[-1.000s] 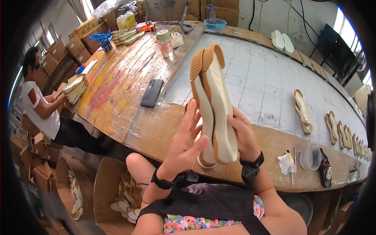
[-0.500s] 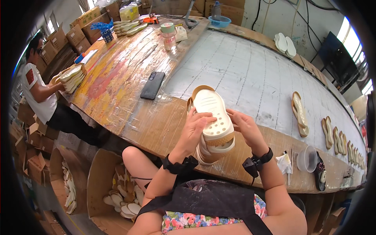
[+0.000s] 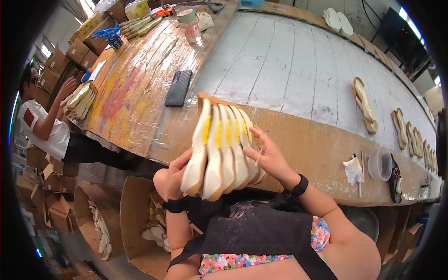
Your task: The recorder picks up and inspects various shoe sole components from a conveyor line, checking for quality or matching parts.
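Observation:
A fanned stack of cream shoe footbeds with tan edges stands on edge over the table's front edge, yellow marks running along the sides. My left hand is closed around its left, lower end. At the right side of the stack my right hand has its thumb and forefinger against the outermost footbeds; its other fingers are partly hidden. A thin pale strip shows by those fingers, its kind unclear.
A black phone lies left of the stack. Rightward are a clear plastic tub, a white crumpled packet and a row of footbeds. A co-worker stands at the far left by another footbed stack.
The stack has turned from face-up to edge-on and fanned out. My left hand has moved down and left around its end; the co-worker's hand has risen.

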A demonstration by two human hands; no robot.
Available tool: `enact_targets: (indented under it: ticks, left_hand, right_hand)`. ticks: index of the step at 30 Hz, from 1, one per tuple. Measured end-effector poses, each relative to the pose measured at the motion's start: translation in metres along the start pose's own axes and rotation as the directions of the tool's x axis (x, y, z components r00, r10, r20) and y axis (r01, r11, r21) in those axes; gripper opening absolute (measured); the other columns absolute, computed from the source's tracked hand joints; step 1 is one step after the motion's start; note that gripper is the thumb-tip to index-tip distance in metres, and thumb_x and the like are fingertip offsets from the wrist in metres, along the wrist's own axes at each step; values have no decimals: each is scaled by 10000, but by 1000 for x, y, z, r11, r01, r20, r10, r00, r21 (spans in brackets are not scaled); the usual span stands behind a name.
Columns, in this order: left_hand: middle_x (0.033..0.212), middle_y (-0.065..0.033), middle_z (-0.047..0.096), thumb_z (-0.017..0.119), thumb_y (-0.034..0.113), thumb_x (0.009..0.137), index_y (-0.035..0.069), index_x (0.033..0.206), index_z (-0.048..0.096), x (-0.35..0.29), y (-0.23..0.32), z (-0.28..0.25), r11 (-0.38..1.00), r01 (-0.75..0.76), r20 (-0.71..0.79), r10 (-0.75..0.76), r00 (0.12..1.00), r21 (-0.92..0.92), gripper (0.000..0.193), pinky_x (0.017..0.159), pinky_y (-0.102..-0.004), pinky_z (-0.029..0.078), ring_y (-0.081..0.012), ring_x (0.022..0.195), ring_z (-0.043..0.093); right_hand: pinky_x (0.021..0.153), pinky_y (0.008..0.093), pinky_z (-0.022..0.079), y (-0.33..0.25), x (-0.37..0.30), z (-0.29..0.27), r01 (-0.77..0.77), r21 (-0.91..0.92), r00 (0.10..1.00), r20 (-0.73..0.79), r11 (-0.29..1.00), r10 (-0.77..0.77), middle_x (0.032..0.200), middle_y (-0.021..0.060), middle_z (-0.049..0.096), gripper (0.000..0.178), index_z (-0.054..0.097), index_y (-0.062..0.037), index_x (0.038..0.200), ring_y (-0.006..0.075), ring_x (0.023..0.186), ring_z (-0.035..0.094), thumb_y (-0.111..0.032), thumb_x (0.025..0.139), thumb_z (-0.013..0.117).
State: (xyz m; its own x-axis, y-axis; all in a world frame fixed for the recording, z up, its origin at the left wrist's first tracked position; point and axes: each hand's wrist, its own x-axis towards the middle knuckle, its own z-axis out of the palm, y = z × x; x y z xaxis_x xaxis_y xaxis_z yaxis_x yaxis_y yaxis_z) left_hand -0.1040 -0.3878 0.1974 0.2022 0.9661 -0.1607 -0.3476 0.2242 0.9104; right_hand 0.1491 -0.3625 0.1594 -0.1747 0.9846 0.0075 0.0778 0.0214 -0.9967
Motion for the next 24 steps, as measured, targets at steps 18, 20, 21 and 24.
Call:
enact_targets:
  ticks: [18,20,21,24]
  left_hand:
    - [1114,-152,562,606,423,800,-102,1193,433,-45,-76,-81,984,76,-106,-93,990,-159,679,848,-292,462,-199,963,581]
    - [1116,-117,564,633,343,806,-97,1201,446,-46,-72,-77,969,83,-110,-111,988,-233,620,843,-262,450,-157,972,566]
    - [1113,-118,566,632,332,808,-97,1198,450,-46,-72,-77,968,89,-106,-117,987,-237,607,841,-262,451,-158,968,568]
    - [1101,-122,573,627,306,812,-98,1187,462,-46,-70,-79,965,103,-99,-130,986,-240,576,832,-264,456,-161,955,575]
  right_hand:
    - [974,288,320,4,2,27,-180,65,950,269,981,157,1270,129,453,595,249,-8,1368,173,1158,429,-188,882,541]
    - [975,292,320,12,0,28,-198,63,952,251,978,177,1266,131,459,600,249,-7,1368,178,1158,432,-197,880,543]
    - [975,294,320,14,-1,28,-206,62,953,241,977,186,1263,132,462,603,249,-7,1367,180,1157,434,-202,879,544]
    - [971,298,327,12,-1,29,-230,31,947,235,973,217,1260,137,467,607,256,-3,1362,185,1152,442,-215,874,547]
